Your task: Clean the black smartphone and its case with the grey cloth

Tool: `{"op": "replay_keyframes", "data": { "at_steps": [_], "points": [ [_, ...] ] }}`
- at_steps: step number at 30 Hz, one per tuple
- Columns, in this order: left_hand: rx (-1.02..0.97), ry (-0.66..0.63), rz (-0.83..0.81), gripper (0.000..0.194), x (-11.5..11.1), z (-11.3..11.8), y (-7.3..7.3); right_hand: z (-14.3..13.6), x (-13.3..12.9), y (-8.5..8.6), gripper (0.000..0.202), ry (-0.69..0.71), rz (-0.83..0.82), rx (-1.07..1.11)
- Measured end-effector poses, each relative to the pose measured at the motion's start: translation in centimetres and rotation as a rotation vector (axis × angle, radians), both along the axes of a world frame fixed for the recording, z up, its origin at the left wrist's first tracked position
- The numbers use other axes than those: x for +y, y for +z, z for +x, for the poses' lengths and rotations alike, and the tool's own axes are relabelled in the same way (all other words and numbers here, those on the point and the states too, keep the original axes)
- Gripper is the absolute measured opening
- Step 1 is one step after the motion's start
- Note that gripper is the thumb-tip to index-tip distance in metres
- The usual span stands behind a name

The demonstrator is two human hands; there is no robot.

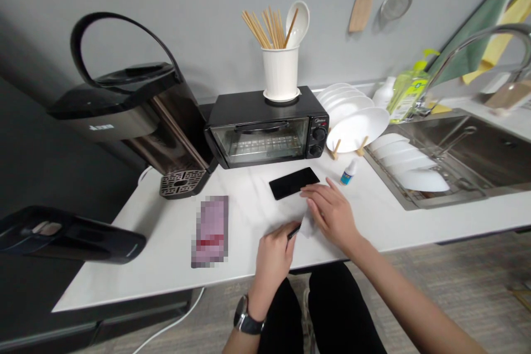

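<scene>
A black phone point(293, 183) lies on the white counter with its dark screen up. My right hand point(332, 213) rests beside its lower right corner, fingers bent over a thin whitish cloth or tissue point(306, 225), which shows below the palm. Closer to the counter's front edge, my left hand point(274, 251) is closed around a short black stick-like thing point(293, 231), perhaps a pen; most of it is hidden. A small white bottle with a blue label point(348, 172) stands upright behind my right hand. To the left lies a pixelated purple flat item point(211, 230).
Behind stands a black toaster oven point(265, 127) bearing a white chopstick holder point(281, 69). A water dispenser point(141, 121) and a dark elongated object point(70, 235) are at left. White plates point(357, 121) and a sink point(473, 149) holding bowls are at right.
</scene>
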State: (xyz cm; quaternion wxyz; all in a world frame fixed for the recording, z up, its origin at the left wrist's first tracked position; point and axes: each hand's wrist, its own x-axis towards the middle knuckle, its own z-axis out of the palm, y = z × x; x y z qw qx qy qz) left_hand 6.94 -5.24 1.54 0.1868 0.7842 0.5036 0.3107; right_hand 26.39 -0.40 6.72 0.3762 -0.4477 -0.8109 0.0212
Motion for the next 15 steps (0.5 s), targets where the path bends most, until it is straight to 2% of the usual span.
{"op": "replay_keyframes", "data": {
  "at_steps": [3,6,12,15],
  "points": [
    [0.014,0.009,0.007,0.035,0.0,0.0,0.0,-2.0,-0.8,-0.5,0.031,0.046,-0.029,-0.072],
    [0.033,0.017,0.008,0.032,0.0,0.0,0.0,-3.0,-0.2,-0.7,0.034,-0.02,-0.075,-0.13],
    [0.018,0.024,-0.003,0.026,0.1,0.2,0.3,-2.1,3.5,0.0,0.031,-0.192,-0.189,-0.211],
    [0.029,0.046,0.0,0.026,0.2,0.3,0.4,-1.9,4.4,0.5,0.036,-0.222,-0.2,-0.213]
  ]
}}
